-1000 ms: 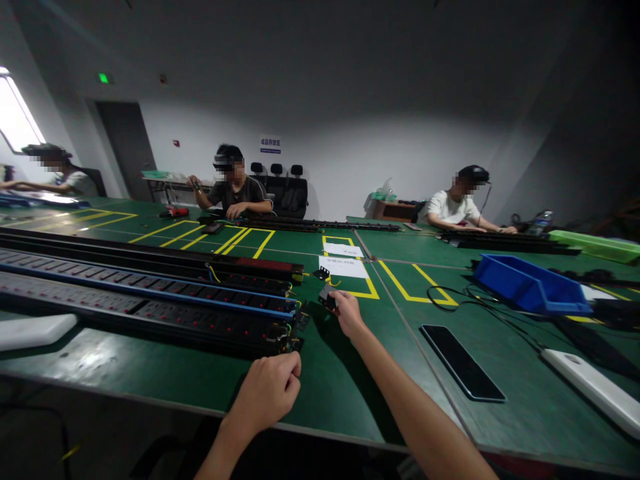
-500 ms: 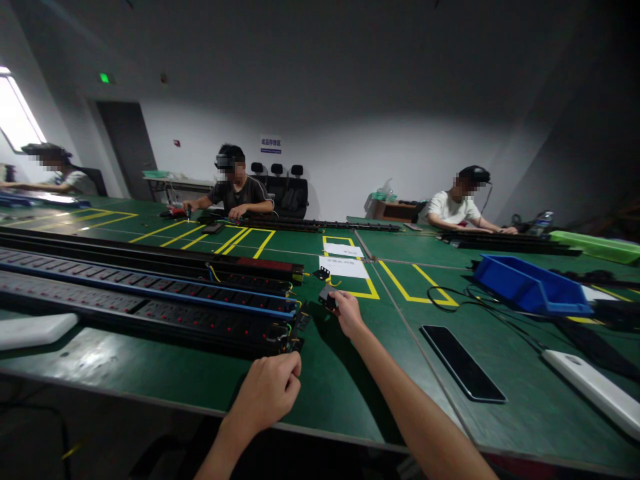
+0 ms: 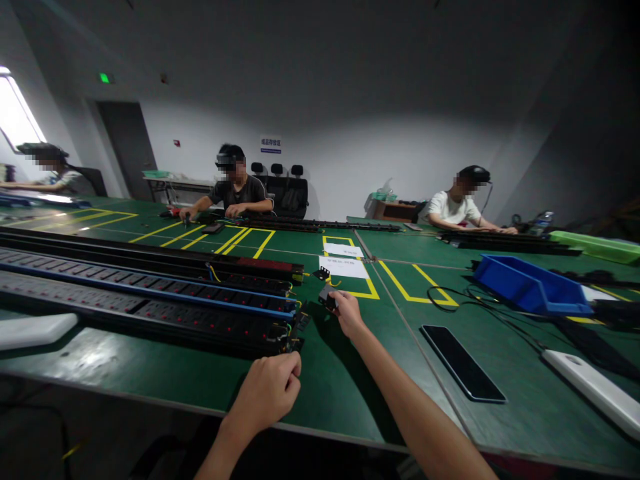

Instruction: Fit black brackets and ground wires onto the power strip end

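My right hand point(image 3: 347, 313) pinches a small dark grey end cap point(image 3: 327, 297) above the green table, to the right of the power strips. My left hand point(image 3: 270, 387) is closed with curled fingers, at the near table edge below the end of the nearest power strip point(image 3: 220, 323). Whatever its fingers may hold is hidden. Long black power strips with red marks lie side by side, one with a blue edge point(image 3: 200, 293). Thin wires point(image 3: 289, 330) and a dark end piece point(image 3: 302, 320) show at their right ends. A black bracket point(image 3: 321, 273) lies just beyond my right hand.
To the right lie a phone point(image 3: 463, 363), a white power bank point(image 3: 595, 390) with a cable, and a blue bin point(image 3: 533, 287). Paper sheets point(image 3: 345, 268) lie ahead. A white block point(image 3: 37, 330) is at left. Several co-workers point(image 3: 243, 190) sit across the table.
Both my hands and the end cap stay in place. Across the table, the co-worker in the dark shirt has shifted both hands slightly.
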Motion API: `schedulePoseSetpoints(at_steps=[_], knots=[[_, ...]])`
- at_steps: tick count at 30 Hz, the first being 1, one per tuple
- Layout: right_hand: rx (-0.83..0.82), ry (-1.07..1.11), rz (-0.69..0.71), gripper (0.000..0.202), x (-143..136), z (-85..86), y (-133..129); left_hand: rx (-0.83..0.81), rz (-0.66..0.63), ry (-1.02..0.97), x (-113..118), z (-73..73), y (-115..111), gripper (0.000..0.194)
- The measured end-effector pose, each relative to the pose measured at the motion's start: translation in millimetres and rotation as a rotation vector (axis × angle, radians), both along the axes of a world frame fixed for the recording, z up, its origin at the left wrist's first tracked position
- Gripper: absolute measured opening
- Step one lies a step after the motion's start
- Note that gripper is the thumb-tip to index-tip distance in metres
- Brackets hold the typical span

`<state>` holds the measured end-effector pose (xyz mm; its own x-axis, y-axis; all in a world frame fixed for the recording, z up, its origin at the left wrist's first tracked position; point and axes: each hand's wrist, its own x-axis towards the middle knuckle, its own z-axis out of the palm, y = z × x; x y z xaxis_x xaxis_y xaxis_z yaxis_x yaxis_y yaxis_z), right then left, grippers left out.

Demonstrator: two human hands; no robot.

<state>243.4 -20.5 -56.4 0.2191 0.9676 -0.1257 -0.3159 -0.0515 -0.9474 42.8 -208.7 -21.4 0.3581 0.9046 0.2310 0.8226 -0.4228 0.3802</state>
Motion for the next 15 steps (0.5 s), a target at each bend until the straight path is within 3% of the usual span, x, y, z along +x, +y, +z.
schedulePoseSetpoints(at_steps=[15], knots=[[0.000,0.005,-0.003,0.021,-0.4,2.0,-2.0,0.005,-0.002,0.002,0.9,2.0,0.2,0.016]])
